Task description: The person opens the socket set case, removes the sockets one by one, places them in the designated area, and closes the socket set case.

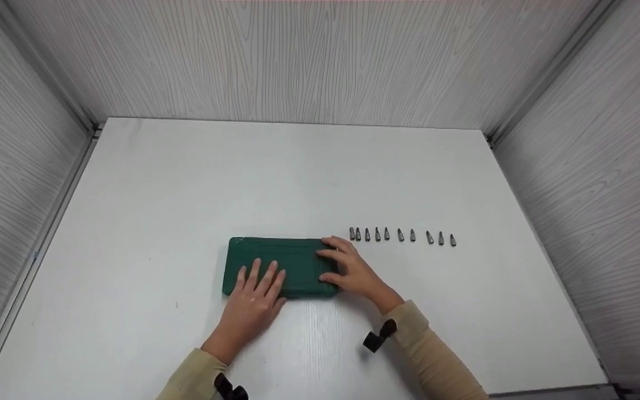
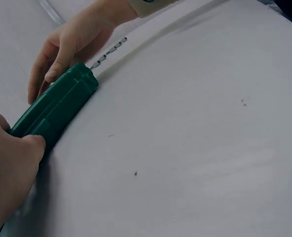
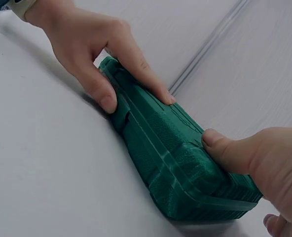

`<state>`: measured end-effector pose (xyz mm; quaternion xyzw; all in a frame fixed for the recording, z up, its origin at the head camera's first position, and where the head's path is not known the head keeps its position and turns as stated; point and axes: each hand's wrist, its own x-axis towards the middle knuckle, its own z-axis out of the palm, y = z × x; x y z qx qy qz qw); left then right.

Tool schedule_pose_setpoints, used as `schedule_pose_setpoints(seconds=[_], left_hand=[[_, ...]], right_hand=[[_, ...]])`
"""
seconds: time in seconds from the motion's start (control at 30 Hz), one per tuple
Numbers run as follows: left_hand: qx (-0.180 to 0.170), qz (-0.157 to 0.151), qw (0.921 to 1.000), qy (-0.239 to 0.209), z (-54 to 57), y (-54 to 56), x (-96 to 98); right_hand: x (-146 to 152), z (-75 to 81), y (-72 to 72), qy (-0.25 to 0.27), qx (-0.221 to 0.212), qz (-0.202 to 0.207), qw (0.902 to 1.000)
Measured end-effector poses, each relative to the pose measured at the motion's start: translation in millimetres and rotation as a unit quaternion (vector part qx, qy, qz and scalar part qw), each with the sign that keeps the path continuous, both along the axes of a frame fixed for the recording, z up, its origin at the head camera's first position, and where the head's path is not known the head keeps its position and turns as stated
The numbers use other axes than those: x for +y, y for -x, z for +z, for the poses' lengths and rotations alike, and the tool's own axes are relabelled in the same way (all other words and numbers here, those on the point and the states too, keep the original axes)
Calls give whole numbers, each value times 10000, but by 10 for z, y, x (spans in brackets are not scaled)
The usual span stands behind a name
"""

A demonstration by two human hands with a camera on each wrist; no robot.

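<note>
A closed green plastic case (image 1: 300, 261) lies flat on the white table. My left hand (image 1: 254, 305) rests on its lid with fingers spread and straight. In the right wrist view the left thumb (image 3: 106, 101) presses the front side by a latch. My right hand (image 1: 359, 272) grips the case's right end, its thumb on the lid in the right wrist view and its other fingers partly hidden. Several small metal screwdriver bits (image 1: 400, 235) lie in a row beyond the right hand, apart from it.
The white tabletop (image 1: 159, 183) carries the case and the bits. Wood-grain panels stand at the back (image 1: 298, 61), the left (image 1: 14, 155) and the right (image 1: 592, 183). A black wrist mount (image 1: 378, 336) sticks out from the right sleeve.
</note>
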<state>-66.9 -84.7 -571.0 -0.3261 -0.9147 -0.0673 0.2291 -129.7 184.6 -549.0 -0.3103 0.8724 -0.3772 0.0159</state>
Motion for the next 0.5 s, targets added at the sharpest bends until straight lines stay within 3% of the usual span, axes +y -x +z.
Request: schedule_pose_setpoints(seconds=[0.27,0.5], left_hand=[[-126,-13,9978,-648,9,65,39],[-544,402,9932,-944,124,175,45]], right_hand=[[59,55,-34,207,112,-345,9991],[265,107,1,-335,976,-954,9901]])
